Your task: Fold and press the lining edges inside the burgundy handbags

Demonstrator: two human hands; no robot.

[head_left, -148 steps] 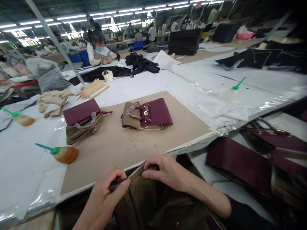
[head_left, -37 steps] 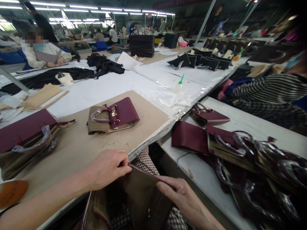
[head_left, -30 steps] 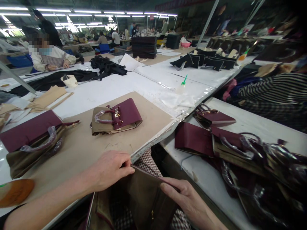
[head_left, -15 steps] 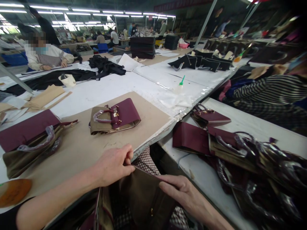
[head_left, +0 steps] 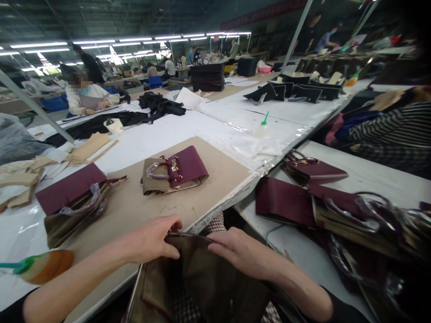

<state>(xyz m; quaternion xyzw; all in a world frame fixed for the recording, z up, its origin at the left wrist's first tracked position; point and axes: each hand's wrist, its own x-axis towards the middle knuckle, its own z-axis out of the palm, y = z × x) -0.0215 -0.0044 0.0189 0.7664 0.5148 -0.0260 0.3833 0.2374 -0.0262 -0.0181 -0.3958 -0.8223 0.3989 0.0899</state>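
Observation:
On my lap, below the table's edge, is a handbag (head_left: 215,273) with its dark olive-brown inside facing me and a small gold zip pull showing. The fingers and thumb of my left hand (head_left: 153,237) straddle its upper edge at the left. My right hand (head_left: 239,251) grips the same edge further right, thumb on the near side. The bag's lower part runs out of the picture. A burgundy handbag (head_left: 190,167) with a gold clasp lies on brown paper ahead of my hands. Another burgundy handbag (head_left: 70,190) lies to the left, its handle wrapped in clear film.
A bottle of amber glue (head_left: 50,265) lies near my left forearm. More burgundy bags (head_left: 286,199) are heaped on the right-hand table. Further off are a green-tipped bottle (head_left: 262,125), black straps (head_left: 160,105) and black panels (head_left: 292,89). Co-workers sit at far left and right.
The view has shifted, so the tabletop things appear further right. My hands have come closer together along the bag's edge, and my left thumb and fingers have parted slightly.

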